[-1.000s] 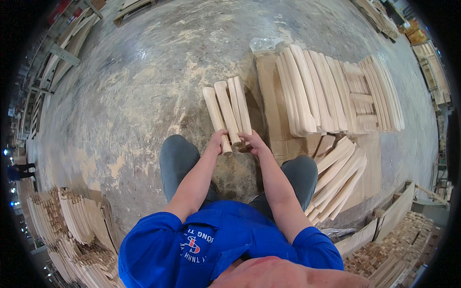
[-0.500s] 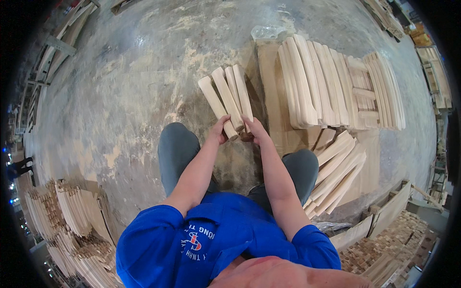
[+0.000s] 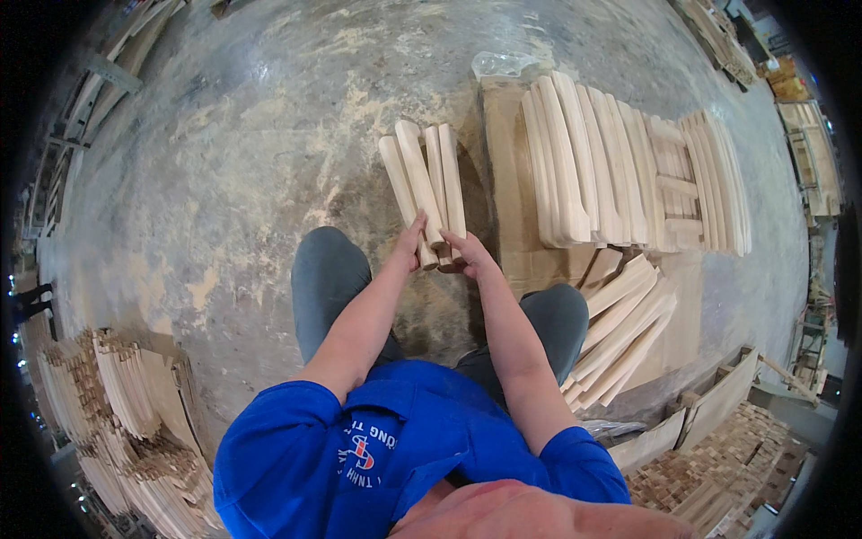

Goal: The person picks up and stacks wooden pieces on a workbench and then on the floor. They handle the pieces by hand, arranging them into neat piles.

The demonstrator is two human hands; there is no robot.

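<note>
Several pale, rounded wooden bars (image 3: 415, 175) are bunched upright-to-tilted between my two hands, fanning slightly apart at their far ends. My left hand (image 3: 413, 241) presses round the near end of the bunch from the left side. From the right, my right hand (image 3: 469, 253) closes on the near ends, its thumb lying over the wood. One bar's top stands out higher than the others. Parts of the fingers are hidden behind the wood.
To the right, a neat stack of curved wooden pieces (image 3: 593, 162) lies on a cardboard sheet (image 3: 509, 193). Loose wooden bars (image 3: 624, 332) lie fanned beside my right knee. A crate of small wood blocks (image 3: 718, 458) stands lower right; more wooden pieces (image 3: 135, 395) are stacked lower left.
The bars have drawn closer together and stand less slanted. Both hands have moved slightly, still holding the bunch, with the right thumb now across it.
</note>
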